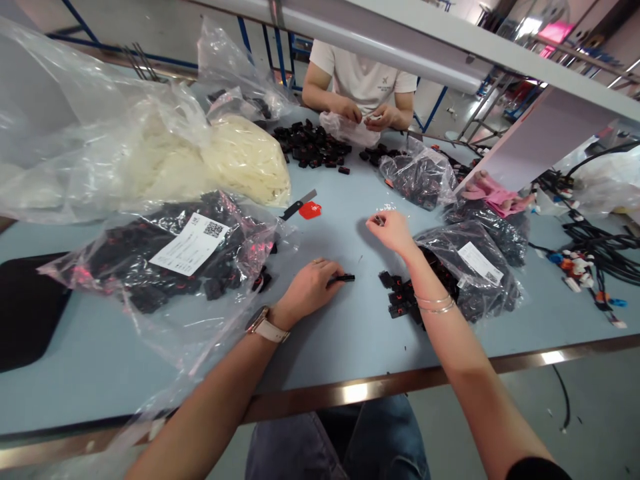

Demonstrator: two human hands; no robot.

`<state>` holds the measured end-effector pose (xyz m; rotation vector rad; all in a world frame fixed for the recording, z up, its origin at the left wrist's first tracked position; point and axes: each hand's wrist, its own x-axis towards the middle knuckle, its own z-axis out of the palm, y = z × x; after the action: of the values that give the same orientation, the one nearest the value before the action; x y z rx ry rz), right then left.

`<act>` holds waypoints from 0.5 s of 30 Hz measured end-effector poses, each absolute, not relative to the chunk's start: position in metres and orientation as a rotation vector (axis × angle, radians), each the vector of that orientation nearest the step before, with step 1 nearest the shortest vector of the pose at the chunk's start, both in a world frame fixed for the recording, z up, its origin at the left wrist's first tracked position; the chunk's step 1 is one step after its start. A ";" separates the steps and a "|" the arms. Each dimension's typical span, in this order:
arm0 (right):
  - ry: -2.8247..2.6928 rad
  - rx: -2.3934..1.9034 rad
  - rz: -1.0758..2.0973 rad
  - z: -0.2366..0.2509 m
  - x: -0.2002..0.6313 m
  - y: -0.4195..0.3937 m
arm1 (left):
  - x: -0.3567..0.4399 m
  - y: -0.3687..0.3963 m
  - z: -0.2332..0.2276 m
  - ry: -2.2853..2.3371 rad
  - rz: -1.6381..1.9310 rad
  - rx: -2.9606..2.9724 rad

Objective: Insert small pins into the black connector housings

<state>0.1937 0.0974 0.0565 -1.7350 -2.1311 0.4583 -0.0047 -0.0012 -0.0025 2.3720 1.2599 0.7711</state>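
Observation:
My left hand [313,287] rests low over the table, fingers closed around a small black plastic part [344,278] that pokes out to the right. Farther forward, my right hand [391,230] is pinched, its fingertips near some tiny clear pieces [393,211] on the table. What those fingers hold is too small to make out. Below that wrist lies a loose pile of black plastic connectors [397,297], partly covered by my forearm. A large clear bag of black parts [125,257] with a white label is left of my left hand.
A box cutter [299,205] lies beside a red tag [310,211]. Bags of cream-coloured parts [245,157] stand at the left, and a labelled bag of black parts [487,293] at the right. Opposite, a person [363,80] works near a black pile [313,145]. Cables [605,247] lie far right.

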 end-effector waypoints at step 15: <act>-2.141 -1.536 0.784 0.031 0.165 0.012 | -0.009 0.002 -0.004 1.348 0.769 2.230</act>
<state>0.1650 0.0119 0.0313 -1.5359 -2.1409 0.7842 -0.0094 0.0018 -0.0037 2.2303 1.3478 0.7686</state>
